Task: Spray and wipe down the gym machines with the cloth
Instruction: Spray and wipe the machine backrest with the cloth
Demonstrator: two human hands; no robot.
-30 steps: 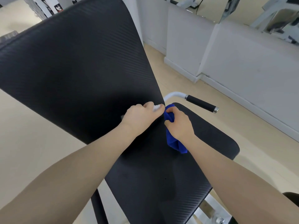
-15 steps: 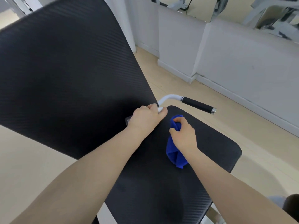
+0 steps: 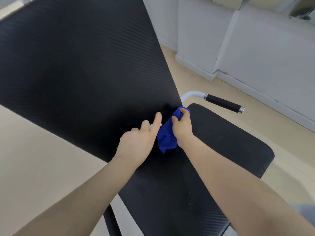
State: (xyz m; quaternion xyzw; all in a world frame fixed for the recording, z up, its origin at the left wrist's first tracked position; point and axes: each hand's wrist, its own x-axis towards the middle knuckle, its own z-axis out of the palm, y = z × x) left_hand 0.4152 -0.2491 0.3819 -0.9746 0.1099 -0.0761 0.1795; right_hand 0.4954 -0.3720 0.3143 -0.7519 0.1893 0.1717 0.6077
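Pinching a bunched blue cloth (image 3: 166,137) between thumb and curled fingers, the right hand (image 3: 182,126) is pressing it into the dark crease where the tilted back pad (image 3: 81,65) is meeting the seat pad (image 3: 221,142). Most of the cloth is hanging loose below the fist, lying on the seat pad. The left hand (image 3: 136,143) is sitting just beside the cloth, index finger stretched out toward the back pad and the other fingers curling loosely; something small and white is showing beside that finger, but I cannot tell whether the hand is holding it. No spray bottle is showing anywhere.

Because the cloth is wadded up, only a small patch is likely meeting the pads, so the crease could be getting missed while the trailing tail is just dragging across the seat. The handle (image 3: 221,103) is sticking out near the right hand, and a wide stroke that way could knock the knuckles against it.
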